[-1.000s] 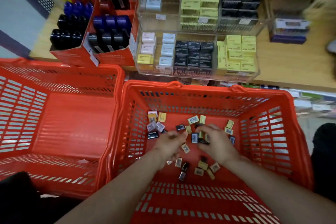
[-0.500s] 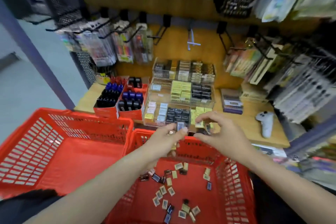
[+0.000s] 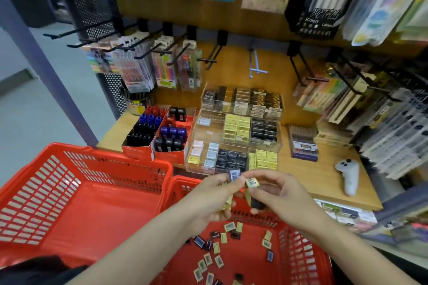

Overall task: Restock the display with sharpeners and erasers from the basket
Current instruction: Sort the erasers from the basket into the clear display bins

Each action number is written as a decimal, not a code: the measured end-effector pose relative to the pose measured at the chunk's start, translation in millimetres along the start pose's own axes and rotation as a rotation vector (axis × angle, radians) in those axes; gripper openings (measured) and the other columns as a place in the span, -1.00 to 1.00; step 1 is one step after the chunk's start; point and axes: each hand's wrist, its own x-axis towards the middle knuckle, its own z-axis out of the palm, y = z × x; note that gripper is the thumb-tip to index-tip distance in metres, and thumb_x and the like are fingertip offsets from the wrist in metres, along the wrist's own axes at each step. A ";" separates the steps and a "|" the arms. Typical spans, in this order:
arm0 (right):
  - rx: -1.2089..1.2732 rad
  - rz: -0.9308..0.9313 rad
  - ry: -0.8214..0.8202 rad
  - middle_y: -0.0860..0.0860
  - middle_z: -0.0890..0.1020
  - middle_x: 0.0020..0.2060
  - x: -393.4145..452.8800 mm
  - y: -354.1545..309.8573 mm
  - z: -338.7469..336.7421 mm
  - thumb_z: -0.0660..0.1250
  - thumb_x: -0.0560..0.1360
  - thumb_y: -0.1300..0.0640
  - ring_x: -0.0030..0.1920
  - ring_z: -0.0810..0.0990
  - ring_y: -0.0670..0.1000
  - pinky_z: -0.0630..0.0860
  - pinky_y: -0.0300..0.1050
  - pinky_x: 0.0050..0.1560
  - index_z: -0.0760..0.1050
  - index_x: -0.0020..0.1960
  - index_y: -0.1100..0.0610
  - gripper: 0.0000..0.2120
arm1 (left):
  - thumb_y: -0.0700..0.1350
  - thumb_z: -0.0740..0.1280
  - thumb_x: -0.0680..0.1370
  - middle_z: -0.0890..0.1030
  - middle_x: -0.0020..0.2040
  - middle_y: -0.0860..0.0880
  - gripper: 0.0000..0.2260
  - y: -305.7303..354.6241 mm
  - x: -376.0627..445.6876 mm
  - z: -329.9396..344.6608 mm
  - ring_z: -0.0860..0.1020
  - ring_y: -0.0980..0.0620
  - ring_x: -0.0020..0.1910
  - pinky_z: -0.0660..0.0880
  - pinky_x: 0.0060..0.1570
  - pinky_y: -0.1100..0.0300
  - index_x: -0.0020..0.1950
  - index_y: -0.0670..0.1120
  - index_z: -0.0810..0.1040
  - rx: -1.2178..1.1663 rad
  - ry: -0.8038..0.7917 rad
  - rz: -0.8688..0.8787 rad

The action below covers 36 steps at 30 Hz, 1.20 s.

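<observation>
Both hands have drawn closer together since half a second ago, and the small packets in them now nearly meet just in front of the clear acrylic tiered display case (image 3: 234,143) on the wooden shelf (image 3: 324,176). The left hand (image 3: 208,201) pinches a small dark eraser with a white barcode label (image 3: 234,174) between thumb and fingertip, and more yellowish packets seem tucked in its curled fingers. The right hand (image 3: 278,194) pinches a small yellow wrapped eraser (image 3: 251,182) at its fingertips and appears to hold a dark piece lower in the palm. Each packet is a short rectangular block, label side up. The display lies straight ahead, just beyond the fingertips; its near row holds pale, black and yellow blocks laid flat, long axes running left to right. The black section sits just beyond the left hand, the yellow section just beyond the right, so each hand looks nearer its matching slot. Below the wrists, the red plastic shopping basket (image 3: 301,252) holds many loose packets; a second red basket (image 3: 81,192) stands to its left
</observation>
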 end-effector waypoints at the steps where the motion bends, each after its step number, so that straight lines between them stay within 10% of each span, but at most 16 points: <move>1: -0.015 -0.003 0.008 -0.02 0.71 -0.22 1.9 -0.1 -0.5 0.40 0.52 0.27 -0.21 0.68 -0.01 0.62 -0.15 -0.20 0.66 0.05 0.00 -0.79 | 0.13 0.40 0.53 0.63 -0.01 0.01 -0.76 0.0 2.0 0.9 0.51 0.07 -0.15 0.46 -0.31 0.28 0.13 0.05 0.63 -0.002 -0.002 0.003; 17: 0.586 0.151 0.106 0.17 0.61 -0.18 14.4 -9.8 -19.0 0.35 0.49 0.36 -0.29 0.60 0.03 0.64 -0.12 -0.23 0.63 0.14 0.14 -0.73 | 0.06 0.31 0.62 0.59 -0.01 0.07 -0.76 1.4 1.7 9.1 0.49 0.13 -0.21 0.46 -0.28 0.30 0.28 0.14 0.54 0.376 -0.119 0.089; 27: 0.776 0.163 0.007 0.20 0.67 -0.01 10.8 -16.1 -5.0 0.35 0.42 0.35 -0.36 0.56 0.03 0.61 -0.15 -0.33 0.54 0.18 0.18 -0.66 | -0.22 0.37 0.53 0.64 -0.09 -0.11 -0.89 15.1 -11.6 8.8 0.57 -0.01 -0.23 0.40 -0.48 0.29 -0.06 -0.08 0.69 -0.299 -0.305 -0.253; 36: 0.711 0.114 -0.021 0.20 0.66 0.07 11.4 -8.0 -1.6 0.36 0.39 0.38 -0.20 0.62 0.02 0.63 -0.17 -0.19 0.56 0.13 0.20 -0.67 | 0.18 0.47 0.44 0.62 -0.05 -0.01 -0.60 14.2 -9.5 11.3 0.53 0.02 -0.17 0.45 -0.41 0.29 0.17 -0.03 0.64 -0.271 -0.202 -0.187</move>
